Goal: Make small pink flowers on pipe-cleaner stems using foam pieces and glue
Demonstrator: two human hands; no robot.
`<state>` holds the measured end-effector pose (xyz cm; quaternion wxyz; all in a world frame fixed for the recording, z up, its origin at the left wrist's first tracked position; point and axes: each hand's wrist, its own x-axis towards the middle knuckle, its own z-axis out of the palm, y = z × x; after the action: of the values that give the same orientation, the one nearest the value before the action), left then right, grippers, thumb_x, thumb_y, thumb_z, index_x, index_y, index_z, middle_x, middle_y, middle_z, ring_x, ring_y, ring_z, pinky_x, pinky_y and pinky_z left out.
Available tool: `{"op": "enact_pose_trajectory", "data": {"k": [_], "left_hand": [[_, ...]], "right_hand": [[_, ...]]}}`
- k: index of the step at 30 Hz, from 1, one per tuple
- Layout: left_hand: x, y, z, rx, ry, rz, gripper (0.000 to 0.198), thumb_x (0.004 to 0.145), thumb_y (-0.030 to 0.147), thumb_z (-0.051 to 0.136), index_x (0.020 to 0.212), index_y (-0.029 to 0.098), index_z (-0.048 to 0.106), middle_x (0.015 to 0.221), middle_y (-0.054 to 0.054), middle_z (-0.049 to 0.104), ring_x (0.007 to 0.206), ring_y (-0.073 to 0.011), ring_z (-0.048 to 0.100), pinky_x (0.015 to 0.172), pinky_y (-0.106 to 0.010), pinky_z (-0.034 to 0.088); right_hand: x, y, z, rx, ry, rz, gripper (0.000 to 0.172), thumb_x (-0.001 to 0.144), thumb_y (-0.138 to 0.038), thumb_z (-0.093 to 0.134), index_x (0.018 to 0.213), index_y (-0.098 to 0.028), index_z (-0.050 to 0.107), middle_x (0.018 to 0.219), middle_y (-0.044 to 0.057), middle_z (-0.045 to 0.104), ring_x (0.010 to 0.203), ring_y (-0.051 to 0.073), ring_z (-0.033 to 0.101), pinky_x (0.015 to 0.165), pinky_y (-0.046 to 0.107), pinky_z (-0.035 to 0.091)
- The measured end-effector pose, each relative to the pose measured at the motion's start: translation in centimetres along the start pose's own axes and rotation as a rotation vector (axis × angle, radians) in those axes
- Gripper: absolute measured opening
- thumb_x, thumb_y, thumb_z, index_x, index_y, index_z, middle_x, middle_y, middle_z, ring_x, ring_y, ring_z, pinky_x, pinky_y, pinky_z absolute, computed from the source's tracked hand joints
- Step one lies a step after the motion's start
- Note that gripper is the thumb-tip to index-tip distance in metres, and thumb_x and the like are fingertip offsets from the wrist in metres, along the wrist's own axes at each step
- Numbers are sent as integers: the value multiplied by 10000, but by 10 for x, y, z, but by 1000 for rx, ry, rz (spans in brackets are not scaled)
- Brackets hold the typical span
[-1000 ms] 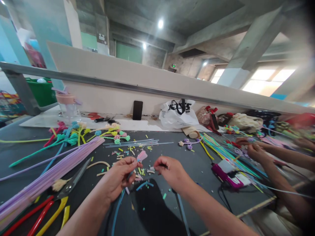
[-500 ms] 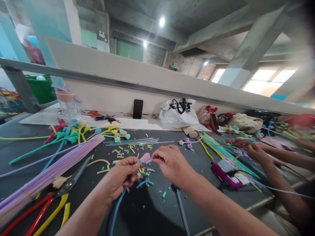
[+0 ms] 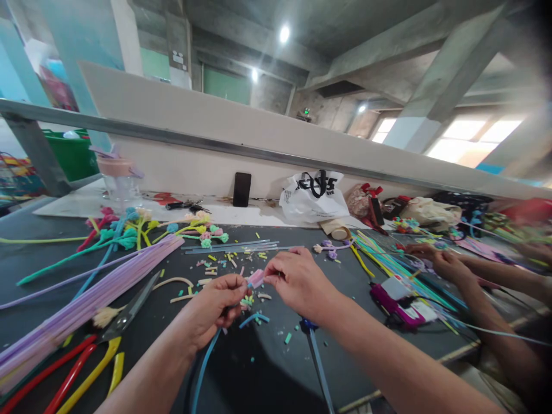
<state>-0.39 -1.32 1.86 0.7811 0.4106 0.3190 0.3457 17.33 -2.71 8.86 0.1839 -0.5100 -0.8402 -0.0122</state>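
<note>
Between thumb and fingers, my left hand [image 3: 226, 296] grips a thin blue stem [image 3: 204, 368] whose lower length hangs toward the table's near edge. At its upper end sits a small pink and lilac bundle [image 3: 256, 279], shaped like a flower head. My right hand [image 3: 297, 282] is closed in a pinch at the bundle's right side; its fingertips partly cover whatever they hold. Small cut pieces [image 3: 248, 302] in green, yellow and pink lie under the hands. Below my right wrist, a second blue rod [image 3: 319, 368] with a dark blue tip rests on the table.
Scissors [image 3: 125, 322] with red and yellow handles lie at left beside a long pink-purple bundle of stems [image 3: 99, 299]. Colourful flower stems [image 3: 125, 230] lie behind. A phone [image 3: 242, 190] leans on the partition near a white bag [image 3: 313, 198]. Another person's hands [image 3: 444, 259] work at right, past a purple device [image 3: 397, 305].
My right hand has shifted slightly left, closer to my left hand. The pink bundle has turned a little and looks more compact. My left hand stays almost in place.
</note>
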Motion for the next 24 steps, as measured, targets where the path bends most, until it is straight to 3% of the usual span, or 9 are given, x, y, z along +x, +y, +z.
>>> {"op": "enact_pose_trajectory", "data": {"k": [3, 7, 14, 24], "left_hand": [[-1, 1, 1, 1, -8, -3, 211, 707, 323, 651, 676, 163, 517, 399, 80, 369, 341, -22, 267, 355, -151, 70], [-1, 1, 0, -17, -32, -3, 194, 710, 282, 646, 673, 156, 503, 516, 56, 456, 340, -4, 266, 352, -160, 82], [1, -1, -4, -25, -101, -31, 125, 763, 244, 590, 728, 152, 513, 624, 24, 498, 351, 4, 265, 357, -170, 92], [1, -1, -6, -31, -128, -42, 128, 756, 244, 599, 740, 137, 531, 651, 19, 504, 357, 8, 272, 354, -163, 103]], "right_hand": [[1, 1, 3, -3, 2, 26, 59, 764, -168, 613, 710, -190, 624, 688, -6, 651, 682, 141, 560, 803, 329, 265], [3, 1, 4, 26, 7, 58, 63, 741, -167, 631, 683, -191, 623, 657, -8, 631, 668, 138, 545, 759, 306, 295], [3, 4, 8, 246, -12, 95, 90, 715, -83, 589, 726, -168, 616, 713, 15, 650, 667, 137, 560, 618, 237, 379], [3, 7, 12, 304, -4, 130, 116, 695, -51, 598, 701, -164, 622, 693, 14, 643, 676, 140, 561, 637, 244, 406]]}}
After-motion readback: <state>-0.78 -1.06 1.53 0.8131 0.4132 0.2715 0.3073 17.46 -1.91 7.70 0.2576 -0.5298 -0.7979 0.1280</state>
